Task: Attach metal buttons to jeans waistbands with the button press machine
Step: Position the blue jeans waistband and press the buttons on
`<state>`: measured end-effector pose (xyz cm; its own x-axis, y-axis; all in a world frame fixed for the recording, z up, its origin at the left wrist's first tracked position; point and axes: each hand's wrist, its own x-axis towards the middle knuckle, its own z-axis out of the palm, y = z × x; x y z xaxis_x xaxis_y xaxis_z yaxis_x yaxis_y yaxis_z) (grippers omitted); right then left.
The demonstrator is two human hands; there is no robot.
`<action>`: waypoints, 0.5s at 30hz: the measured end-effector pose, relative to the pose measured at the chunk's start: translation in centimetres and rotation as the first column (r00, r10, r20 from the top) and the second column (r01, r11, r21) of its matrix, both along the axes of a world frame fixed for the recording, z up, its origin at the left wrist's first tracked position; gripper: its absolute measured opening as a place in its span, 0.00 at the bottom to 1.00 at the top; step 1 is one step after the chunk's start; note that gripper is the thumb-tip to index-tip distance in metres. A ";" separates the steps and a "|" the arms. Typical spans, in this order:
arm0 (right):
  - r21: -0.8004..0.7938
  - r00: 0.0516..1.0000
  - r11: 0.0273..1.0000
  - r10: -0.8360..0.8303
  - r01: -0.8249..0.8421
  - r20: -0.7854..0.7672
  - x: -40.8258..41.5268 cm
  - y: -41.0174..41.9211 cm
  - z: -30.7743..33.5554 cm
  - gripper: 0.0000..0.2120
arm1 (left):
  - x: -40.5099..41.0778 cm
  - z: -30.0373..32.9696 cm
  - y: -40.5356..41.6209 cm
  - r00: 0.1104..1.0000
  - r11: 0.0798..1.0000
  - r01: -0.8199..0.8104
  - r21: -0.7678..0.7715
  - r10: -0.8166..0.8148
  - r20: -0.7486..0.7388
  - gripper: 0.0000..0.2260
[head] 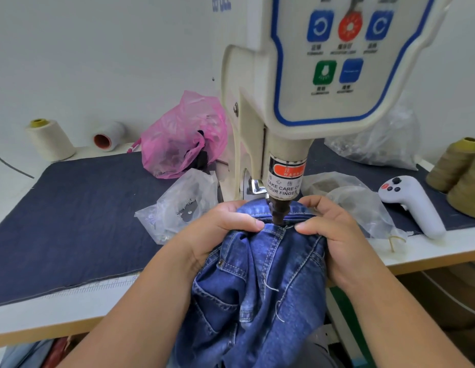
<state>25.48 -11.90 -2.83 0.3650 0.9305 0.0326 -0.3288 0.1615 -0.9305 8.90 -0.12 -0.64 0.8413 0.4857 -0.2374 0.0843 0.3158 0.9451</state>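
Your left hand (220,229) grips the jeans (260,282) just left of the punch (278,212), fingers curled into the bunched denim. Your right hand (329,229) pinches the waistband (273,208) on the other side, thumb close to the punch tip. The waistband lies under the press (286,155), at the desk (443,248) edge, the rest hanging toward your lap. You look to be lining up the button spot. No button is visible. Next, draw both thumbs back from the punch before you fire it.
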 end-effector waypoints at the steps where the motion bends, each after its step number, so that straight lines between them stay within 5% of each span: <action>1: -0.007 1.000 1.000 -0.009 0.010 0.007 0.1 0.2 -0.1 0.18 | 0.1 -0.1 0.1 1.000 1.000 -0.010 0.006 0.010 -0.005 0.22; 7: -0.051 0.999 0.998 -0.031 0.029 -0.021 0.0 1.0 -0.9 0.20 | 0.2 -1.3 0.6 1.000 0.993 -0.011 -0.119 0.012 0.016 0.23; 15: 0.007 0.999 0.999 0.039 -0.038 -0.025 0.4 0.4 -1.6 0.17 | 0.4 -1.7 0.3 0.998 0.994 -0.061 -0.092 0.064 0.028 0.24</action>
<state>25.92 -11.51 -4.44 0.3296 0.9436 0.0303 -0.3581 0.1547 -0.9208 9.32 0.14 -2.29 0.8174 0.5151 -0.2578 0.0332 0.4046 0.9139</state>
